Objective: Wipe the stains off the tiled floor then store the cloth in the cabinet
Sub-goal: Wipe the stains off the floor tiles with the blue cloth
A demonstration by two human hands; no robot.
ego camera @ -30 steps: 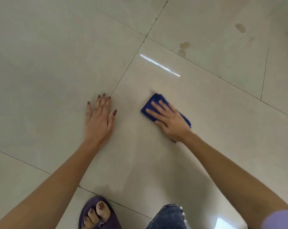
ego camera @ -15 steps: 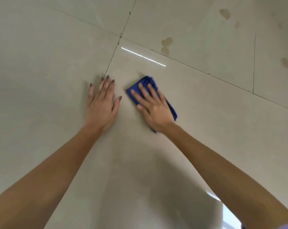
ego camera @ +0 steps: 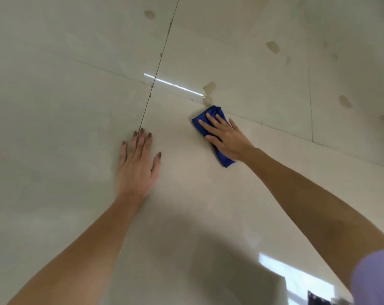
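Observation:
A folded blue cloth lies flat on the pale tiled floor, pressed down by my right hand with its fingers spread over it. The cloth's far corner sits just below a brown double stain at a grout line. My left hand rests flat on the tile to the left, palm down, fingers together, holding nothing. More brown stains mark the tiles farther off: one at the top, one at the upper right and two at the right.
Dark grout lines cross the floor between large glossy tiles. A bright window reflection shows at the lower right beside my lilac sleeve. A strip-light reflection lies near the double stain.
My right hand has slid the cloth away from the left hand, up to the double stain. The view has tilted forward, so the foot and sandal have dropped out of sight.

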